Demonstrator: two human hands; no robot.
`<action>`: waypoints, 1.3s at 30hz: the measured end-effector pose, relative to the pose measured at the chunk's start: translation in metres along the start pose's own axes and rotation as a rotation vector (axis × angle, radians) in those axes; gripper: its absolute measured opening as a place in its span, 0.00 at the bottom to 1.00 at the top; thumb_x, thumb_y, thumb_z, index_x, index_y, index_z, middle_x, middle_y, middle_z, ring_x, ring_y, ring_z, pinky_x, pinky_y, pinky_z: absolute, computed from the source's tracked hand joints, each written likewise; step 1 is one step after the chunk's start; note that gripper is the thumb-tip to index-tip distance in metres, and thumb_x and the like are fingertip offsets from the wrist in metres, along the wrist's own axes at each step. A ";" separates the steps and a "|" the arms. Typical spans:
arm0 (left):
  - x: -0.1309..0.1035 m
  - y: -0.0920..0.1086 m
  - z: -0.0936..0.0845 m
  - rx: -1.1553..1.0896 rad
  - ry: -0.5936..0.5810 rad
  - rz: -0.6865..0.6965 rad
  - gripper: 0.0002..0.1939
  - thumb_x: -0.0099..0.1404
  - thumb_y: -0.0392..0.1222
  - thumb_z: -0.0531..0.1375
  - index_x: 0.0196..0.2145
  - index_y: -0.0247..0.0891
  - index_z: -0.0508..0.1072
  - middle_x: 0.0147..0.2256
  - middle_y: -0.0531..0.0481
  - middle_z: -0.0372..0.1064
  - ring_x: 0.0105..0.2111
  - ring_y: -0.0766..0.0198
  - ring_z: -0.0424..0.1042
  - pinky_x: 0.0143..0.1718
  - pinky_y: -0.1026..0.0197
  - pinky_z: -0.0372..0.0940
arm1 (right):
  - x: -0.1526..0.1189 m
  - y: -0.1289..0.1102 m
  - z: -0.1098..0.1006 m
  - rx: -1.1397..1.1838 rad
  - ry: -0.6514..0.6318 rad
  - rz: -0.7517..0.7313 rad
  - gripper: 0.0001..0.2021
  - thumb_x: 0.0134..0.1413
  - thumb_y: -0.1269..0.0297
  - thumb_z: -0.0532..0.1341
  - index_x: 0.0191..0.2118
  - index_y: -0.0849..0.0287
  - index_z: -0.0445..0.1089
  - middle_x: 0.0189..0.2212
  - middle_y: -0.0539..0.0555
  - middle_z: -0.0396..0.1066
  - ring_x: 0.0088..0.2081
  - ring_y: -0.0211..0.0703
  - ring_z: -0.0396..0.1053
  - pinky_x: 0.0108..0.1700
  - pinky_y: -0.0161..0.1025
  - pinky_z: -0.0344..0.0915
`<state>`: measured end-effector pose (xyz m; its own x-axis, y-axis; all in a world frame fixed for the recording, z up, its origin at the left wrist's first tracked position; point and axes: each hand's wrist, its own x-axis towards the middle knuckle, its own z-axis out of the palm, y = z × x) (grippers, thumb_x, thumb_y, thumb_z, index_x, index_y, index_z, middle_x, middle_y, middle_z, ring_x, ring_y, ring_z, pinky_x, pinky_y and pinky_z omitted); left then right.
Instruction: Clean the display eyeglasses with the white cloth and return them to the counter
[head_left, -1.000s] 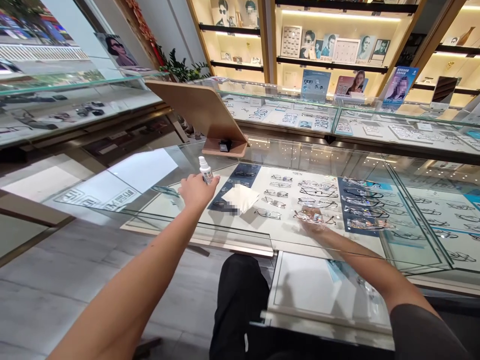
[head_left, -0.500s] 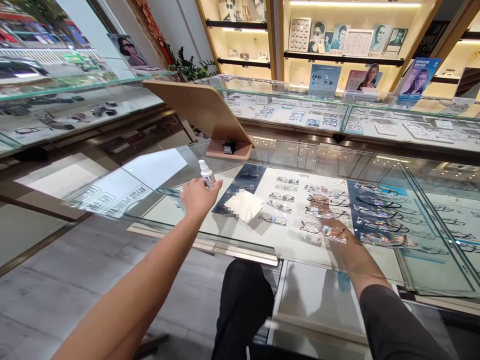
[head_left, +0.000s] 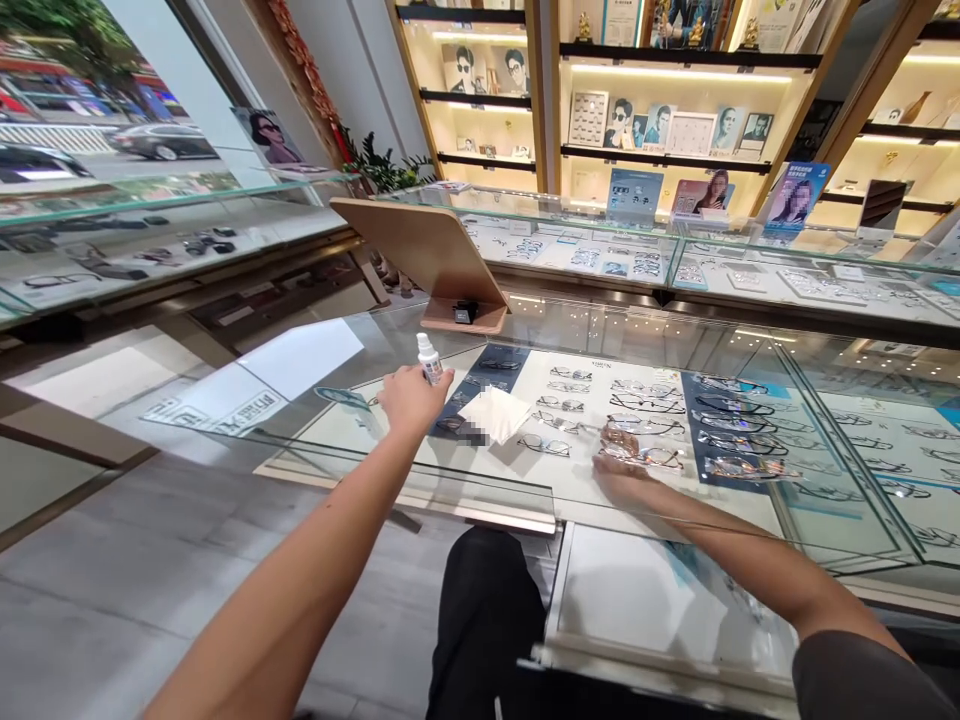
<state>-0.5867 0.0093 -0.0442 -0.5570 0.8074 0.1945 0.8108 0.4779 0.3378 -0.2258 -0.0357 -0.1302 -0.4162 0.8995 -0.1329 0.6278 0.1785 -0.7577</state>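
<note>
Wooden stand (head_left: pixel 431 250) near glass counter's (head_left: pixel 397 342) far edge. Left hand (head_left: pixel 413 397) grips bottle (head_left: pixel 430 360); right hand (head_left: pixel 619 467) under glass at eyeglasses (head_left: pixel 660 457), finger spread unclear. Cloth (head_left: pixel 496 414) between. Lit shelves (head_left: pixel 675 90) beyond.

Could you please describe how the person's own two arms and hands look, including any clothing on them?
The left hand and right hand wear no gloves, and both forearms are bare. A dark grey sleeve shows on the right arm, ending near the elbow. No sleeve is visible on the left arm. I see no watch or bracelet.
</note>
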 end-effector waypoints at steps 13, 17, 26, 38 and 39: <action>0.006 0.002 -0.003 -0.306 0.013 -0.172 0.22 0.67 0.53 0.59 0.48 0.34 0.80 0.45 0.35 0.80 0.49 0.42 0.78 0.49 0.50 0.68 | -0.134 -0.075 -0.025 -0.186 -0.534 -0.062 0.33 0.69 0.43 0.54 0.70 0.59 0.65 0.73 0.66 0.57 0.75 0.63 0.47 0.76 0.62 0.47; 0.004 0.004 -0.005 -0.339 0.022 -0.174 0.22 0.69 0.52 0.58 0.52 0.36 0.79 0.49 0.37 0.80 0.51 0.44 0.77 0.51 0.51 0.68 | -0.163 -0.112 -0.052 -0.185 -0.554 -0.091 0.39 0.66 0.37 0.57 0.74 0.56 0.60 0.74 0.64 0.55 0.78 0.65 0.39 0.77 0.61 0.44; 0.006 0.006 -0.009 -0.325 0.029 -0.183 0.18 0.69 0.41 0.56 0.53 0.34 0.74 0.53 0.33 0.76 0.54 0.41 0.74 0.54 0.47 0.67 | -0.099 -0.142 -0.144 -0.469 0.022 -0.222 0.39 0.65 0.30 0.50 0.69 0.51 0.66 0.69 0.61 0.60 0.72 0.68 0.49 0.74 0.63 0.51; 0.007 0.006 -0.005 -0.400 0.039 -0.197 0.06 0.64 0.43 0.60 0.33 0.42 0.67 0.33 0.47 0.70 0.39 0.47 0.73 0.44 0.50 0.67 | 0.062 -0.064 -0.164 -0.697 0.148 0.164 0.40 0.61 0.25 0.48 0.47 0.59 0.78 0.69 0.64 0.63 0.69 0.73 0.55 0.71 0.61 0.54; 0.008 0.005 -0.004 -0.405 0.041 -0.195 0.07 0.63 0.43 0.61 0.31 0.42 0.65 0.32 0.47 0.69 0.38 0.47 0.73 0.43 0.50 0.67 | 0.065 -0.062 -0.164 -0.695 0.145 0.171 0.41 0.60 0.24 0.48 0.46 0.59 0.78 0.69 0.64 0.63 0.69 0.73 0.56 0.71 0.61 0.54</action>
<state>-0.5876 0.0167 -0.0371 -0.7055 0.6976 0.1253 0.5589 0.4388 0.7036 -0.1838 0.0770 0.0127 -0.2138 0.9727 -0.0903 0.9689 0.1993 -0.1466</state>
